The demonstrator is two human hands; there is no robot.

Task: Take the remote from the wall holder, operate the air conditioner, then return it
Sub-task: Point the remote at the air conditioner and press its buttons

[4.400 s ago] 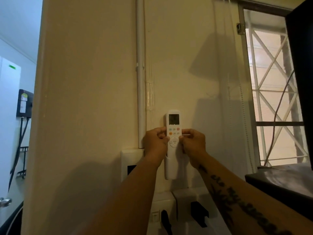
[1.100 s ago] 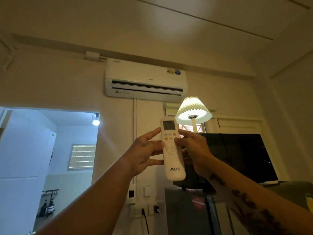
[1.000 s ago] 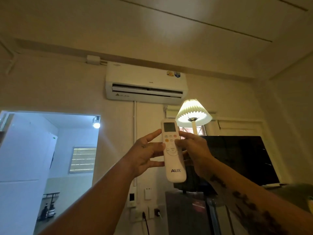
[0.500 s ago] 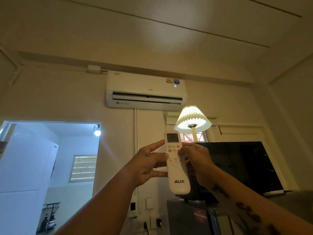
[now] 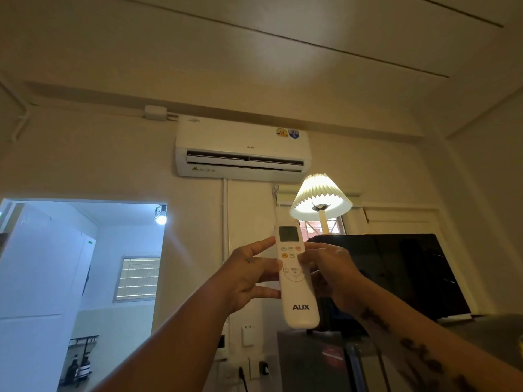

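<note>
AC (image 5: 243, 149) louver looks more open than half a second ago, so the press likely registered. Remote (image 5: 294, 275) raised, aimed up; left hand (image 5: 249, 275) pinches its edge, right hand (image 5: 328, 270) thumbs buttons. Return pending.

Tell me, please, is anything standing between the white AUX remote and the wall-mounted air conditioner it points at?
Nothing visible does. The white AUX remote, held by the left hand and right hand, faces the white wall-mounted air conditioner; the lit pleated lamp stands off right.
</note>
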